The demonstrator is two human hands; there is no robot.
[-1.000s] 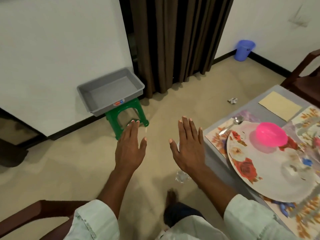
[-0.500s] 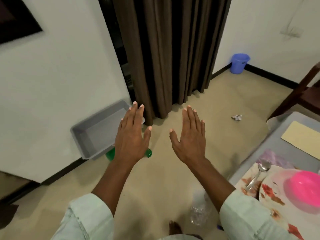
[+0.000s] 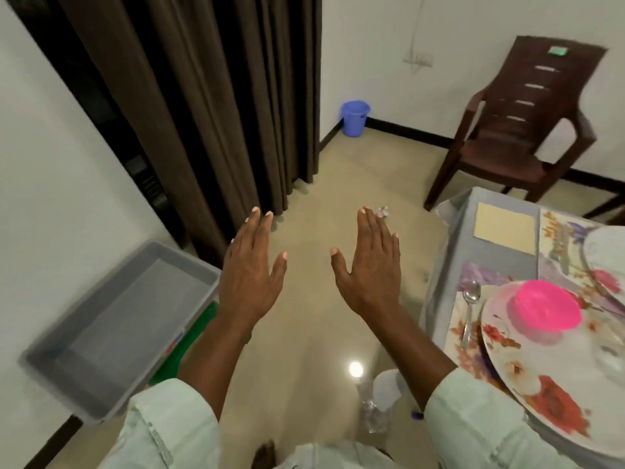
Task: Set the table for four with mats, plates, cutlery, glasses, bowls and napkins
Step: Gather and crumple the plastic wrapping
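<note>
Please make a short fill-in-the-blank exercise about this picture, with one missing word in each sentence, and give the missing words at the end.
1. The round pink plastic bowl sits on the flowered ____.
2. The metal spoon lies to the ____ of the flowered plate, as the camera sees it.
3. The left hand and the right hand hold ____.
4. The small blue plastic bucket stands on the floor beside the brown ____.

Missing words: plate; left; nothing; curtain

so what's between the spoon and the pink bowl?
Head view: only the floral plate's rim. The spoon lies just off the plate on the mat, and the pink bowl sits on the plate itself.
</note>
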